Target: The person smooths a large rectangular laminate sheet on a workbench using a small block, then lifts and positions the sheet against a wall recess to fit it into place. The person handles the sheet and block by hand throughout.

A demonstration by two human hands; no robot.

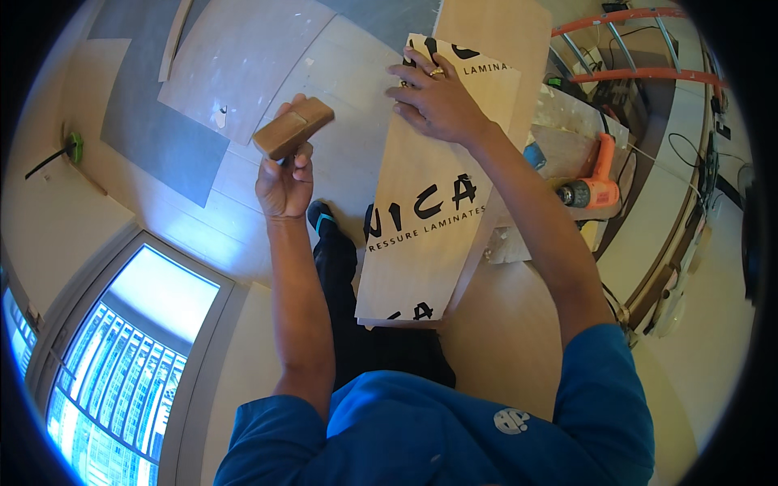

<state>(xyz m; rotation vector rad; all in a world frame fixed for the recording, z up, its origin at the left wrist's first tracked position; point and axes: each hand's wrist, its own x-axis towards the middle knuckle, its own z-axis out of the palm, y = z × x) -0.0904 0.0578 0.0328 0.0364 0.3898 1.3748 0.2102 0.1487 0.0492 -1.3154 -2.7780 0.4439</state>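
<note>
- Well, the left hand (284, 182) is closed around a brown block (293, 128), with fingertips showing over its far edge and the thumb at its near side.
- The block is tilted and held up in the air, left of the pale printed sheet (425, 271) and well apart from it.
- The right hand (438, 97) grips nothing; it lies palm down on the far part of that sheet, fingers spread toward the left edge, a ring (438, 73) on one of them.
- The sheet, long and narrow with bold black lettering, stretches away from the person's lap, its near end by the dark trousers (389, 352).
- A light wood-toned board (496, 24) shows beyond the sheet's far end; from where I stand, I can't quite make out what holds the two up.
- Right of the right forearm, an orange pistol-shaped tool (601, 182) with a dark nose lies on its side, near a messy work surface (567, 117).
- Farther off at the upper right is an orange-railed ladder (640, 77).
- A dark shoe (322, 219) with a bright blue stripe stands on the floor below the left hand.
- At the lower left, daylight fills a framed window (130, 364).
</note>
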